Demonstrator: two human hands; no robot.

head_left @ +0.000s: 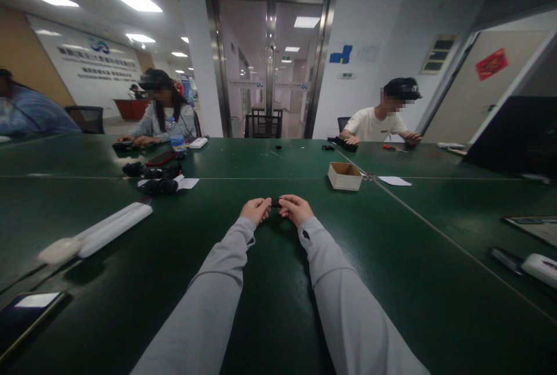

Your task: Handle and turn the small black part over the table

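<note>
A small black piece (275,203) spans the gap between my two hands, just above the green table (278,282). What kind of piece it is, I cannot make out. Its left end is pinched in the fingers of my left hand (256,210). My right hand (296,209) grips the other end between thumb and fingers. Both arms reach straight forward in light grey sleeves. Beyond my right hand stands an open pale box (344,177).
Black items on white paper (188,183) lie left of my hands, near a water bottle (177,136). A white power strip (115,227) and a phone (30,320) are nearer on the left. Across the table sit co-workers; a screwdriver (395,148) lies before the right one.
</note>
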